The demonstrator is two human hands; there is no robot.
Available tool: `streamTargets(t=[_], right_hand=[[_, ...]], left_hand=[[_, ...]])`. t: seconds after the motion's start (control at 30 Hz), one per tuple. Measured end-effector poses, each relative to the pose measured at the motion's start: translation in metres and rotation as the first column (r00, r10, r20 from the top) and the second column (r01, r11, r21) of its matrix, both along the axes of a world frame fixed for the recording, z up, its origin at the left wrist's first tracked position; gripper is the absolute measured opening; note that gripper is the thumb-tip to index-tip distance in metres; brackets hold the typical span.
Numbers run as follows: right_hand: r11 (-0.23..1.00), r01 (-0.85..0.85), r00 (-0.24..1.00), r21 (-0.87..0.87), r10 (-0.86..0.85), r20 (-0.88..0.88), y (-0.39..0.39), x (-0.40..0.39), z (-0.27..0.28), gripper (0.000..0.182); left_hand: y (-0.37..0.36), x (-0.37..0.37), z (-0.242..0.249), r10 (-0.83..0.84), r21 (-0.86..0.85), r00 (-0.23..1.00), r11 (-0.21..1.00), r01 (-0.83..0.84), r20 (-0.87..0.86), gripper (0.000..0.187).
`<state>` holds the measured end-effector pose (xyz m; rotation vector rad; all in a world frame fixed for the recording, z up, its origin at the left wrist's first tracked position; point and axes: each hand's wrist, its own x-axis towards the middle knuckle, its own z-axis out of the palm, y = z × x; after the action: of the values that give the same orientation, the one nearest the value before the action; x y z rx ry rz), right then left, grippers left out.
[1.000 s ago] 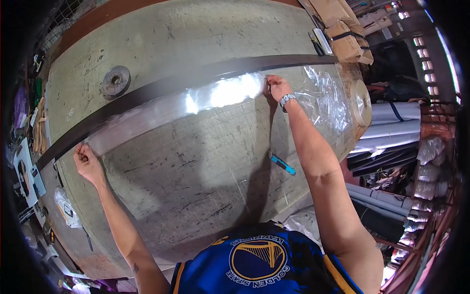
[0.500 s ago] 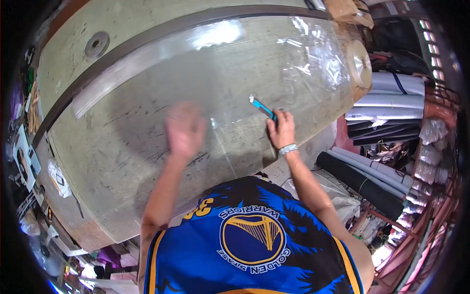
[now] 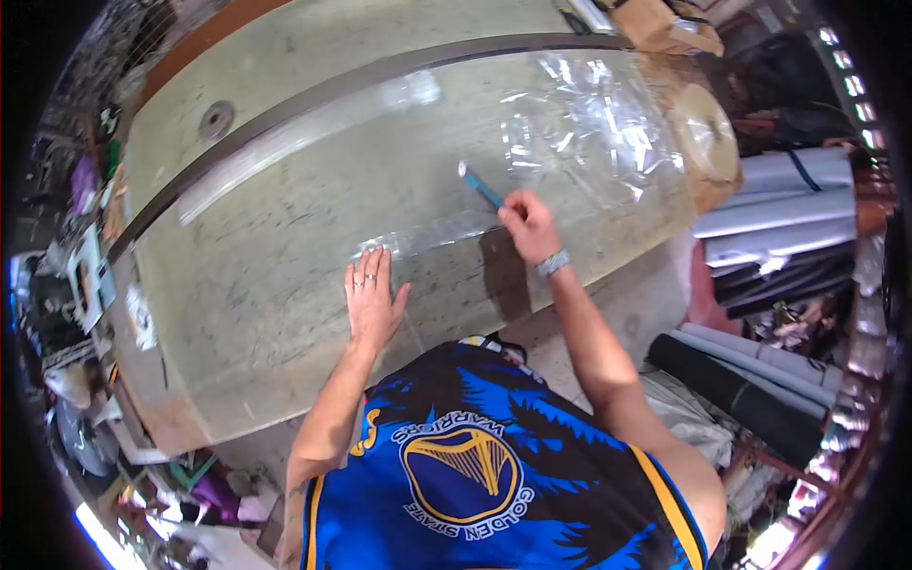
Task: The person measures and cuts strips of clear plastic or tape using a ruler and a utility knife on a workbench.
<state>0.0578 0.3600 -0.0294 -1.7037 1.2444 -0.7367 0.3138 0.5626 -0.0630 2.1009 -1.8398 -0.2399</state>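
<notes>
My left hand (image 3: 372, 304) lies flat on the table (image 3: 256, 342), fingers stretched out, with rings on it. Its fingertips touch the near edge of a clear plastic sheet (image 3: 594, 142), which is crinkled and shiny toward the right. Held in my right hand (image 3: 530, 228) is a blue utility knife (image 3: 483, 188), pointing up and to the left over the sheet. The right fist is wrapped round the handle's lower end. Whether the blade is out, I cannot make out.
A long dark bar (image 3: 294, 100) crosses the table behind the sheet. Beyond it lies a tape roll (image 3: 217, 120). A large plastic roll (image 3: 705, 131) sits at the right end. Grey material rolls (image 3: 779, 204) and a black roll (image 3: 736, 394) are stacked to the right.
My left hand, blurred before, now rests flat on the sheet's near edge. My right hand has lifted and closed round the knife, moving slightly up and left. The view has shifted a little.
</notes>
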Motion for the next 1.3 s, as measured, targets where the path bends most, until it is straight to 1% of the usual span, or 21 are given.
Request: streamTargets(t=[0.07,0.13,0.23,0.33,0.37,0.4,0.47,0.53,0.6,0.7,0.8,0.9,1.0,1.03,1.13,1.17,1.27,1.3], right_hand=[[0.993,-0.117,0.992,-0.018,0.118,0.035,-0.034,0.013,-0.007,0.011],[0.973,-0.232,0.972,-0.015,0.232,0.025,-0.068,0.037,-0.027,0.011],[0.947,-0.321,0.947,0.012,0.321,0.009,-0.106,0.079,-0.059,0.012],[0.948,-0.318,0.946,0.023,0.319,-0.053,-0.118,0.106,-0.069,0.011],[0.951,-0.269,0.951,-0.153,0.237,-0.197,-0.118,0.112,-0.076,0.014],[0.919,-0.282,0.947,-0.276,0.220,-0.236,-0.106,0.116,-0.067,0.016],[0.802,-0.310,0.936,-0.511,0.164,-0.311,-0.060,0.110,-0.028,0.021],[0.745,-0.503,0.860,-0.438,0.385,-0.333,-0.015,0.100,-0.020,0.035],[0.609,-0.660,0.741,-0.441,0.428,-0.517,0.033,0.088,-0.026,0.050],[0.651,-0.669,0.706,-0.359,0.403,-0.583,0.079,0.080,-0.036,0.061],[0.687,-0.634,0.705,-0.354,0.326,-0.630,0.112,0.089,-0.034,0.066],[0.759,-0.559,0.741,-0.332,0.278,-0.612,0.139,0.104,-0.026,0.066],[0.785,-0.546,0.707,-0.294,0.244,-0.664,0.153,0.109,-0.033,0.065],[0.794,-0.535,0.700,-0.289,0.225,-0.677,0.156,0.110,-0.036,0.062],[0.787,-0.526,0.670,-0.322,0.151,-0.726,0.158,0.112,-0.038,0.060],[0.821,-0.486,0.680,-0.301,0.138,-0.720,0.160,0.114,-0.038,0.058],[0.831,-0.483,0.673,-0.277,0.150,-0.724,0.159,0.119,-0.033,0.055],[0.818,-0.484,0.693,-0.311,0.142,-0.706,0.156,0.120,-0.035,0.048]], left_hand=[[0.028,0.003,-0.004,0.067,-0.003,0.998,0.998,-0.067,0.012,0.073],[0.056,0.005,-0.002,0.143,0.008,0.990,0.990,-0.143,-0.004,0.073],[0.088,0.015,0.003,0.248,0.024,0.969,0.968,-0.248,0.008,0.073],[0.116,0.029,0.008,0.321,0.026,0.946,0.946,-0.322,0.040,0.073],[0.123,0.034,0.009,0.332,0.017,0.942,0.943,-0.333,0.053,0.073],[0.129,0.040,0.008,0.340,0.003,0.938,0.940,-0.341,0.060,0.074],[0.141,0.055,0.009,0.365,-0.002,0.928,0.931,-0.366,0.078,0.071],[0.151,0.071,0.009,0.386,-0.015,0.919,0.923,-0.386,0.078,0.069],[0.161,0.093,0.006,0.386,-0.021,0.919,0.922,-0.386,0.083,0.064],[0.172,0.129,0.013,0.378,-0.010,0.921,0.926,-0.378,0.091,0.059],[0.190,0.168,0.010,0.347,-0.017,0.935,0.938,-0.347,0.074,0.057],[0.212,0.208,0.007,0.343,-0.026,0.933,0.939,-0.342,0.108,0.055],[0.238,0.245,0.006,0.367,-0.050,0.924,0.930,-0.364,0.108,0.056],[0.248,0.258,0.006,0.375,-0.054,0.920,0.927,-0.371,0.112,0.056],[0.267,0.280,0.009,0.391,-0.033,0.912,0.920,-0.390,0.123,0.057],[0.271,0.285,0.011,0.394,-0.026,0.911,0.919,-0.394,0.123,0.057],[0.278,0.299,0.008,0.404,-0.045,0.904,0.915,-0.402,0.141,0.056],[0.281,0.303,0.005,0.409,-0.057,0.900,0.912,-0.405,0.149,0.055]])
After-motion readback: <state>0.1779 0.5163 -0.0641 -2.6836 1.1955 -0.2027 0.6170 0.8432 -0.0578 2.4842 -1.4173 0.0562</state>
